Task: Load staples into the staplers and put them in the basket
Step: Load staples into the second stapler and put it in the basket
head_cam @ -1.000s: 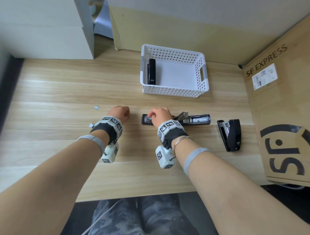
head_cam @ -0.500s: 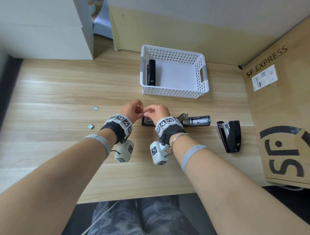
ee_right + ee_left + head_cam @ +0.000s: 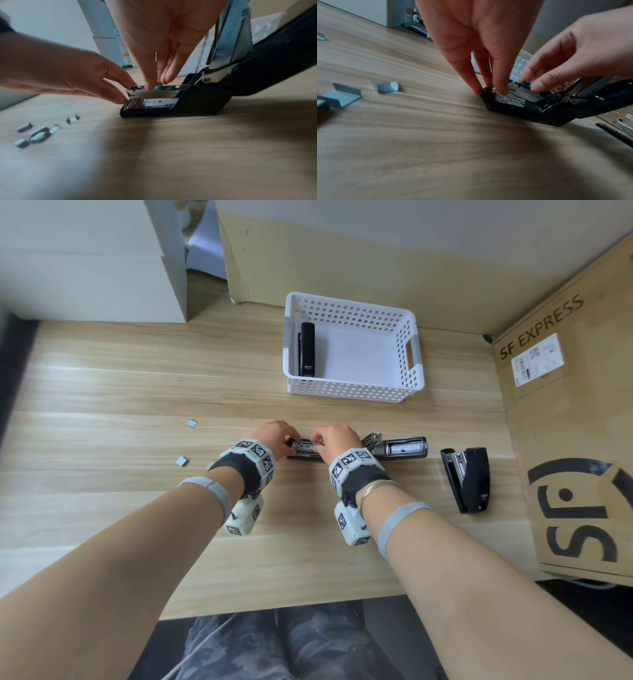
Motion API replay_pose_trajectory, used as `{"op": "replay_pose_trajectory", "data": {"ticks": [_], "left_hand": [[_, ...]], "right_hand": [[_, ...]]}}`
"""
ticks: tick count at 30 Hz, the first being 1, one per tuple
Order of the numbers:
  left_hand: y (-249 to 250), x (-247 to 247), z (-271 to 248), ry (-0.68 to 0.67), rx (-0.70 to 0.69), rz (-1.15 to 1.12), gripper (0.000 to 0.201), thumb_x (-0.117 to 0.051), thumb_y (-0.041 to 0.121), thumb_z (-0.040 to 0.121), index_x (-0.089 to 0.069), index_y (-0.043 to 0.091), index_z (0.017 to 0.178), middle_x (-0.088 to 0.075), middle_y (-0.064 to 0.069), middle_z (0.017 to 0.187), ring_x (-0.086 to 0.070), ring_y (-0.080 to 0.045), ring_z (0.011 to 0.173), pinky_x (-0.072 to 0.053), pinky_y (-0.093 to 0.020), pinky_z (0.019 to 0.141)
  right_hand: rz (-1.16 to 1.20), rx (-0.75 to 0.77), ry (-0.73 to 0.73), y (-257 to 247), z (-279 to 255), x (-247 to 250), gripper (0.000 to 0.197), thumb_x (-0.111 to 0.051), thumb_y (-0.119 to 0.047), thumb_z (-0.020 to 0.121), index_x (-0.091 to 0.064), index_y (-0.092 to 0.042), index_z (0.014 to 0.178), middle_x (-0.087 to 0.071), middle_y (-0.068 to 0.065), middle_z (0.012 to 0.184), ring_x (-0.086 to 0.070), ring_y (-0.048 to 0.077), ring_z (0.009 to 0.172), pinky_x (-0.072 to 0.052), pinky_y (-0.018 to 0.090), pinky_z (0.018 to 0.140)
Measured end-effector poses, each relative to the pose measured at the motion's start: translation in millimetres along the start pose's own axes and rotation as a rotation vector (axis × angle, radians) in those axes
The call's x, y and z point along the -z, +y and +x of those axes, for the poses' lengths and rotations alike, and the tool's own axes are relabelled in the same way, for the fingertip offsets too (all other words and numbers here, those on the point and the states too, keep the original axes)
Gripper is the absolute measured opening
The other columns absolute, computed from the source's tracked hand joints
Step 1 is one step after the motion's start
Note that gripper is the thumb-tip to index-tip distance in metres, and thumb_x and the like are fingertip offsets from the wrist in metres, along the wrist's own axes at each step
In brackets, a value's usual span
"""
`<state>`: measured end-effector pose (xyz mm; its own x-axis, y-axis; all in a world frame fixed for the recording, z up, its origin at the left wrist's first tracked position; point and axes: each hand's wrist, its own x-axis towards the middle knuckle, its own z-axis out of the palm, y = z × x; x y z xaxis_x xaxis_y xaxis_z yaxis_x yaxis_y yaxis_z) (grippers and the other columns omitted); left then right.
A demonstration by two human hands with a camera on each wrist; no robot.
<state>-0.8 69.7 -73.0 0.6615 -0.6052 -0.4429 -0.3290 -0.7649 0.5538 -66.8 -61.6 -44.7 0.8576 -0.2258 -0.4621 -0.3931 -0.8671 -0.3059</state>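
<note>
A black stapler [image 3: 397, 447] lies swung fully open on the wooden table, its metal magazine [image 3: 152, 93] facing up. My left hand [image 3: 287, 441] pinches the magazine's front end between thumb and fingertips [image 3: 120, 99]. My right hand [image 3: 317, 441] points down just behind it, thumb and fingers pinching across the magazine's walls [image 3: 529, 83]. Whether a staple strip lies under those fingertips is hidden. A white perforated basket [image 3: 409, 364] at the back holds one shut black stapler [image 3: 307, 349]. Another black stapler [image 3: 469, 477] lies partly open to the right.
Short staple strips [image 3: 39, 131] lie scattered on the table to the left, two showing in the head view [image 3: 191, 423]. An SF Express cardboard box [image 3: 565, 422] walls the right side. White boxes [image 3: 85, 258] stand at the back left.
My left hand came right from the staple strips and met my right hand above the stapler. Both hands then came down onto the front end of the magazine.
</note>
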Motion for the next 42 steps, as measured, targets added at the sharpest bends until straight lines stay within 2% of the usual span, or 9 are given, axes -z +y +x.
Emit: {"op": "replay_pose_trajectory", "data": {"ticks": [10, 14, 20, 25, 27, 31, 33, 36, 42], "left_hand": [[0, -3, 3, 0.014, -0.005, 0.057, 0.033, -0.063, 0.009, 0.083, -0.063, 0.012, 0.115, -0.059, -0.011, 0.122, -0.057, -0.027, 0.11, -0.045, -0.031, 0.094], [-1, -3, 2, 0.011, -0.011, 0.056, 0.032, -0.062, 0.008, 0.084, -0.063, 0.013, 0.115, -0.059, -0.01, 0.122, -0.057, -0.027, 0.109, -0.045, -0.032, 0.095], [-4, -6, -2, 0.035, -0.03, 0.055, 0.041, -0.044, -0.006, 0.086, -0.063, 0.014, 0.117, -0.058, -0.007, 0.127, -0.056, -0.027, 0.114, -0.044, -0.031, 0.097], [-4, -3, -4, 0.004, -0.03, 0.061, 0.042, -0.043, -0.004, 0.088, -0.061, 0.014, 0.12, -0.055, -0.006, 0.133, -0.053, -0.025, 0.12, -0.04, -0.029, 0.104], [-4, -1, -6, -0.016, -0.029, 0.065, 0.041, -0.042, -0.003, 0.088, -0.059, 0.015, 0.122, -0.053, -0.005, 0.135, -0.052, -0.024, 0.121, -0.037, -0.028, 0.106], [-6, 2, -8, -0.056, -0.018, 0.081, 0.044, -0.038, -0.001, 0.089, -0.056, 0.015, 0.126, -0.049, -0.002, 0.141, -0.047, -0.021, 0.128, -0.033, -0.026, 0.11], [-6, 4, -11, -0.093, -0.02, 0.092, 0.046, -0.037, -0.004, 0.089, -0.055, 0.016, 0.127, -0.046, 0.001, 0.143, -0.045, -0.019, 0.13, -0.032, -0.025, 0.111], [-12, 7, -15, -0.125, -0.02, 0.118, 0.049, -0.037, -0.006, 0.088, -0.055, 0.018, 0.127, -0.048, 0.001, 0.142, -0.048, -0.019, 0.127, -0.036, -0.026, 0.109], [-42, 30, -26, -0.056, 0.076, 0.142, 0.05, -0.047, -0.01, 0.082, -0.058, 0.018, 0.121, -0.057, -0.006, 0.127, -0.055, -0.024, 0.114, -0.046, -0.03, 0.093]], "right_hand": [[-0.043, 0.013, -0.033, -1, 0, 2, 0.022, -0.06, -0.018, 0.091, -0.068, -0.015, 0.112, -0.068, 0.007, 0.114, -0.063, 0.026, 0.104, -0.052, 0.031, 0.089], [-0.026, -0.048, -0.056, -5, 6, 2, 0.023, -0.051, -0.017, 0.096, -0.07, -0.007, 0.103, -0.07, 0.011, 0.107, -0.065, 0.028, 0.099, -0.049, 0.027, 0.078], [-0.117, -0.058, -0.094, -8, 8, 3, 0.021, -0.053, -0.017, 0.095, -0.069, -0.008, 0.104, -0.069, 0.013, 0.107, -0.065, 0.031, 0.099, -0.049, 0.029, 0.078], [-0.239, -0.089, -0.08, -9, 1, 7, 0.032, -0.045, 0.007, 0.087, -0.064, -0.005, 0.11, -0.066, 0.014, 0.111, -0.063, 0.032, 0.103, -0.05, 0.033, 0.081], [-0.24, -0.089, -0.095, -11, 2, 6, 0.031, -0.047, 0.004, 0.088, -0.065, -0.005, 0.112, -0.066, 0.014, 0.112, -0.063, 0.032, 0.103, -0.05, 0.033, 0.081], [-0.178, -0.12, -0.114, -22, 5, 4, 0.021, -0.055, -0.019, 0.094, -0.069, -0.006, 0.103, -0.069, 0.011, 0.103, -0.064, 0.028, 0.091, -0.049, 0.029, 0.075], [-0.186, -0.12, -0.133, -24, 5, 5, 0.02, -0.055, -0.01, 0.092, -0.068, -0.007, 0.106, -0.069, 0.012, 0.106, -0.064, 0.028, 0.095, -0.05, 0.029, 0.078], [-0.246, -0.119, -0.146, -20, 1, 10, 0.027, -0.049, 0.005, 0.088, -0.065, -0.004, 0.108, -0.067, 0.014, 0.108, -0.061, 0.03, 0.091, -0.049, 0.031, 0.079], [-0.292, -0.099, -0.094, -14, -6, 18, 0.025, -0.048, 0.006, 0.088, -0.066, -0.001, 0.103, -0.069, 0.017, 0.104, -0.065, 0.032, 0.097, -0.05, 0.033, 0.076]]}}
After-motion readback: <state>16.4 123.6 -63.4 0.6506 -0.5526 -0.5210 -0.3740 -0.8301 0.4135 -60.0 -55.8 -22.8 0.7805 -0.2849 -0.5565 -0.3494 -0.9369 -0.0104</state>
